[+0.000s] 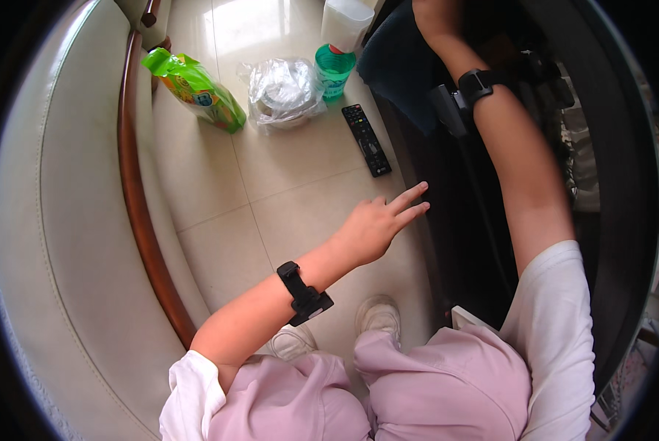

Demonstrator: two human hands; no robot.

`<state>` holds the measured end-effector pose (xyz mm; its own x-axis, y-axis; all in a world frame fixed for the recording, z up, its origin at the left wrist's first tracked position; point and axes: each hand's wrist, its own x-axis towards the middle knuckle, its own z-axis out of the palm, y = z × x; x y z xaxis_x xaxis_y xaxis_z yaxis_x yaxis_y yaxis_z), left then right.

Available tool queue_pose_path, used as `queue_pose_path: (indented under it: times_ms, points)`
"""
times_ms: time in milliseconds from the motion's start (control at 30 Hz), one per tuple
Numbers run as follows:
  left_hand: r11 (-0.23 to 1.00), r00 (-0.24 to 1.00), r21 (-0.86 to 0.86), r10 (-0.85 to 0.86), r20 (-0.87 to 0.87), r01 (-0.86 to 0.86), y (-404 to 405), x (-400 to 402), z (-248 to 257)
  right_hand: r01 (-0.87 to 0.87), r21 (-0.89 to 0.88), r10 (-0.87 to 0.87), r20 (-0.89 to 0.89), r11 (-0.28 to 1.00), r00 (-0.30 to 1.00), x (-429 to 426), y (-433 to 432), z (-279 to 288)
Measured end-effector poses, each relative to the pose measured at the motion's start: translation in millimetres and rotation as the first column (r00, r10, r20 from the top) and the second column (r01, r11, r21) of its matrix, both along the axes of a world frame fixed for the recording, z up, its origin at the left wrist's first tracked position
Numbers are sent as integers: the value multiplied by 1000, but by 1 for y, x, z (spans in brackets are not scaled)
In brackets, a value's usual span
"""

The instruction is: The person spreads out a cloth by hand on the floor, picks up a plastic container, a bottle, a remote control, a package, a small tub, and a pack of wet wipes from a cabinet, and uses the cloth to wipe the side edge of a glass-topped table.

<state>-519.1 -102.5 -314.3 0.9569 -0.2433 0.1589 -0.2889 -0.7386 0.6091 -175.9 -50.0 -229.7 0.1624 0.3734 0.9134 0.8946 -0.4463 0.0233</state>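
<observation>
My left hand (378,227) is over the tiled floor with two fingers stretched apart toward the dark front of a black piece of furniture (462,220). It holds nothing. At the top edge of the view is my right hand (437,19), partly cut off and blurred, beside a dark blue cloth (398,69) that lies over the furniture's edge. Whether the fingers grip the cloth is hidden. Beyond my left hand, a black remote control (367,140) lies on the floor tiles. Both wrists wear black straps with small devices.
On the floor stand a green snack bag (203,93), a clear plastic bag with round things inside (286,93), a green translucent tub (334,71) and a white plastic container (347,25). A pale sofa with a wooden rail (136,193) borders the left. My shoes (379,317) are below.
</observation>
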Motion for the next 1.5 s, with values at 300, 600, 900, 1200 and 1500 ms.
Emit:
queue_pose_path:
  times_ms: [300,600,900,1200,1500]
  points:
    - [999,1000,38,-15,5,14,0,2,3,66,-102,-109,-512,993,852,2,1,-45]
    - [1000,1000,-19,-5,23,5,-3,-1,-6,67,199,60,-571,978,819,-1,4,-17]
    - [998,1000,66,-21,-7,21,-1,1,1,147,-137,-200,-711,980,674,-1,-2,-53]
    - [1000,999,-8,12,-38,-12,1,-4,-4,-89,503,332,-417,860,846,-10,38,34]
    - [999,1000,-35,-8,-8,8,-1,0,-2,-177,211,217,-187,961,958,-22,22,25]
